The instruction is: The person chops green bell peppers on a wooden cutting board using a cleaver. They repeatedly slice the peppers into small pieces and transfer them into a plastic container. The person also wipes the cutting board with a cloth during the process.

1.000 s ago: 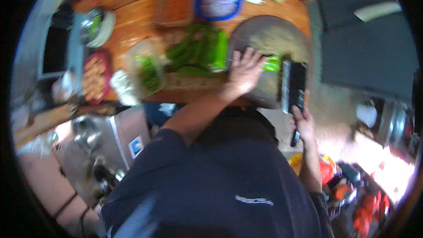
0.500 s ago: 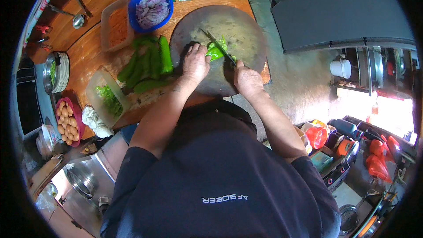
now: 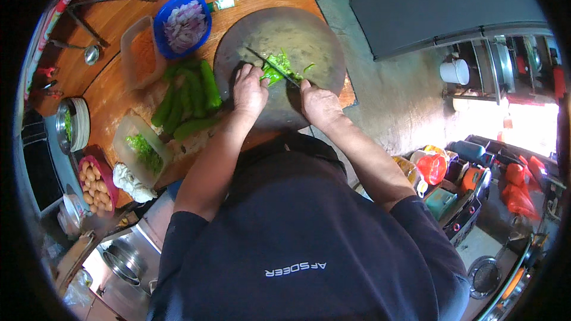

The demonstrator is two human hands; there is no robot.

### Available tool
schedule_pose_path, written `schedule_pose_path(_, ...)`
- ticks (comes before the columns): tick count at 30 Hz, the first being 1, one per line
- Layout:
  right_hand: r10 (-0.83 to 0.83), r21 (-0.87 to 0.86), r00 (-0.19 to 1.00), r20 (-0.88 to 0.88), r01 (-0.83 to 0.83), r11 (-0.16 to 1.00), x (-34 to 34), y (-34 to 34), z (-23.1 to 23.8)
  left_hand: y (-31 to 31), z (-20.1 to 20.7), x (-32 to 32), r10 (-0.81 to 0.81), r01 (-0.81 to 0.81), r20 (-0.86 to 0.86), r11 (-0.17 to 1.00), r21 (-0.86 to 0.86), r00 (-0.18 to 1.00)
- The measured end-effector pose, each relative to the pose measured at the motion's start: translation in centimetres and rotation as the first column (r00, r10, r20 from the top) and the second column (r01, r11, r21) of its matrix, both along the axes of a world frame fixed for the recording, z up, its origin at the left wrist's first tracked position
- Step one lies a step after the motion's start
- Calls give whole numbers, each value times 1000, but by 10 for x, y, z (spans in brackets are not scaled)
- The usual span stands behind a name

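A round, dark, worn chopping board (image 3: pixel 315 35) lies under both hands. My right hand (image 3: pixel 321 106) is closed round the handle of a knife (image 3: pixel 275 68), whose thin dark blade slants up and left across the board. Cut green pepper (image 3: pixel 282 59) lies in shreds beyond the blade. My left hand (image 3: pixel 250 90), fingers curled, presses the remaining piece of green pepper (image 3: pixel 270 75) against the board, just left of the blade. Left of the board, several long whole green peppers (image 3: pixel 191 96) rest on the wooden table.
A blue bowl of sliced onion (image 3: pixel 208 28) and a clear tub (image 3: pixel 126 53) stand behind the peppers. Another tub holds chopped greens (image 3: pixel 144 151). Stacked plates (image 3: pixel 80 125) and a pink basket of eggs (image 3: pixel 95 185) are farther left. The table edge (image 3: pixel 336 41) runs right of the board.
The whole view has shifted a little. The blade has moved leftward over the board, close to my left fingers, and more shredded pepper lies spread beyond it.
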State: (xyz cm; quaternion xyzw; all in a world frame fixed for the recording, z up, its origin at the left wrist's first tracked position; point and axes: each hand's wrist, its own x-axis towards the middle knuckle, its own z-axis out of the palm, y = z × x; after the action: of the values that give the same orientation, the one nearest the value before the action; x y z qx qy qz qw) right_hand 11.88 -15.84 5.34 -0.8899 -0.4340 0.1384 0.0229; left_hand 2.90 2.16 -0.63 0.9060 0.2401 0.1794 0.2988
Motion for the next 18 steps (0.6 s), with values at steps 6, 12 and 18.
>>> schedule_pose_path(6, 58, -78, 997, 42, -54, 995, -4, -3, 2, -2, 2, -1, -10, 10, -6, 1000, -26, 1000)
schedule_pose_path(12, 41, -57, 999, -2, -42, 998, -4, -3, 0, -3, -3, -4, -13, 16, 42, 999, -51, 999)
schedule_pose_path(18, 76, 51, 997, -13, -75, 996, -12, -3, 13, -6, -1, -7, 29, -29, -50, 1000, -8, 998)
